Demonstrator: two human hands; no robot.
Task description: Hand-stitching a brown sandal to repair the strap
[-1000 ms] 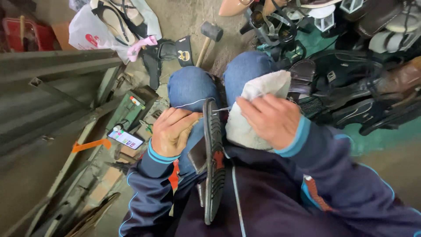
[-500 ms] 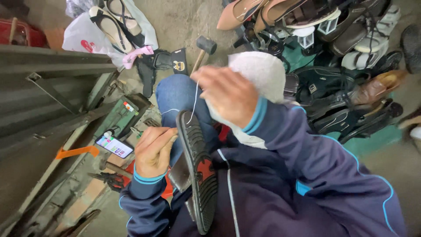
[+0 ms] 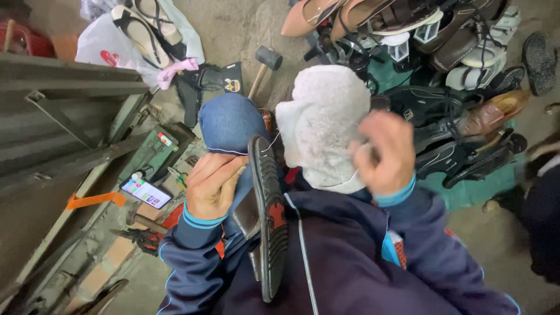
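Cluttered floor — left hand (image 3: 211, 186) grips the shoe (image 3: 267, 221); right hand (image 3: 382, 154), now farther right, seemingly pinches thread (image 3: 272, 140).

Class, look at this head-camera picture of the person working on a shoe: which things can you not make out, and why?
- Right hand: motion-blurred, grip unclear.
- Thread: too thin to follow.
- Shoe: upper hidden behind its black sole and the left hand.
- Phone screen: too small.
- Sandals: cut by top edge.

Black-soled shoe (image 3: 267, 221) on edge between knees, thread (image 3: 269, 143) taut.
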